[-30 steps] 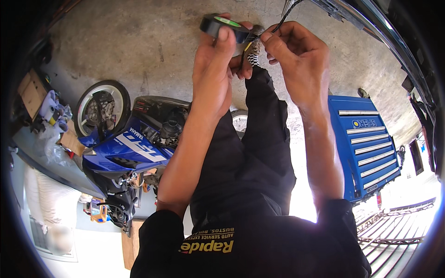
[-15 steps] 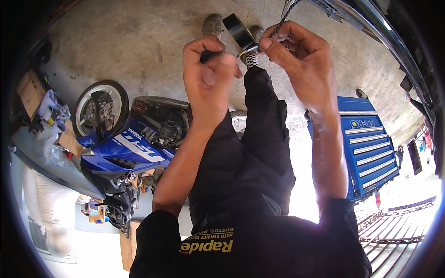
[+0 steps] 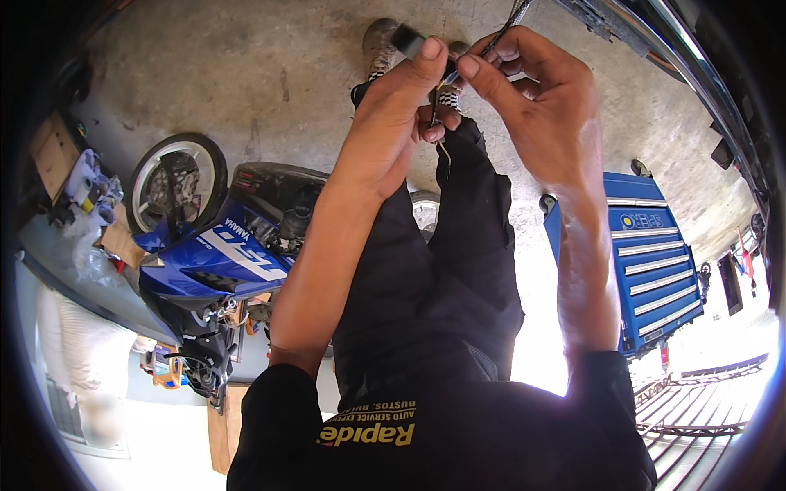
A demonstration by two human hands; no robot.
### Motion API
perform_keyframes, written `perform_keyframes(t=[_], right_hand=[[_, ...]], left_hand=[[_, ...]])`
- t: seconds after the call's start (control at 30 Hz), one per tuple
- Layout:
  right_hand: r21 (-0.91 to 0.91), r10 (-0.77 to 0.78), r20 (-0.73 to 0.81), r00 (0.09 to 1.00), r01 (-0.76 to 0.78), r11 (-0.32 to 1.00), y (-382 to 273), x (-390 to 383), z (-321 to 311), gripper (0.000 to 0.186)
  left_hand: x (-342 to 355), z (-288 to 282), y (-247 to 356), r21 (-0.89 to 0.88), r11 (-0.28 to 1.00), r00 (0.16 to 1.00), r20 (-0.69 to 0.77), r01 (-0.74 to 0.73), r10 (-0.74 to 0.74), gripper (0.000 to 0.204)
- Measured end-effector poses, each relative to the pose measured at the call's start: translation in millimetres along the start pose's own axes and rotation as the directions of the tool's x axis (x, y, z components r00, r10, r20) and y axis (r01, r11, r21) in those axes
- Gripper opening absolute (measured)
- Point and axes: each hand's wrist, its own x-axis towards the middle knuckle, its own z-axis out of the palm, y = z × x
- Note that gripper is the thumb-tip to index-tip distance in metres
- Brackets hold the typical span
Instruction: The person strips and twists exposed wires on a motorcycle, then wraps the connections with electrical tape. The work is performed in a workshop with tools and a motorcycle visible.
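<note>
My right hand pinches a thin black-sleeved wire bundle between thumb and fingers. The bundle comes down from the top edge of the view. Thin loose wires, one yellowish, hang below the pinch past my left fingertips. My left hand is closed close beside the right one, its thumb raised against a roll of black tape. The roll is blurred and partly hidden behind that thumb. Black wrapping shows on the wires between the two thumbs; my fingers hide the exact contact.
A blue motorcycle stands on the left, beside a bench with clutter. On the right is a blue tool cabinet with several drawers. A dark vehicle edge curves along the upper right. Concrete floor lies beneath my feet.
My left hand has moved up and right, up to the wires and the tape roll. The roll has shifted slightly up and left. Loose wire ends now show below the left fingers.
</note>
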Motion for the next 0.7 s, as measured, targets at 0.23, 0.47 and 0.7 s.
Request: perform_keyframes(t=[0.23, 0.47, 0.7], right_hand=[[-0.118, 0.076, -0.107, 0.991, -0.089, 0.989, 3, 2, 7, 0.029], [0.003, 0.141, 0.061, 0.988, -0.142, 0.990, 1, 1, -11, 0.024], [0.098, -0.045, -0.014, 0.999, 0.046, 0.994, 15, -2, 2, 0.023]], left_hand=[[-6, 2, -16, -0.020, 0.920, 0.914, -0.127, -0.391, 0.385, 0.057], [-13, -20, -25, 0.441, 0.606, 0.729, 0.191, -0.662, 0.657, 0.060], [-5, -8, -27, -0.046, 0.935, 0.936, -0.010, -0.351, 0.351, 0.054]])
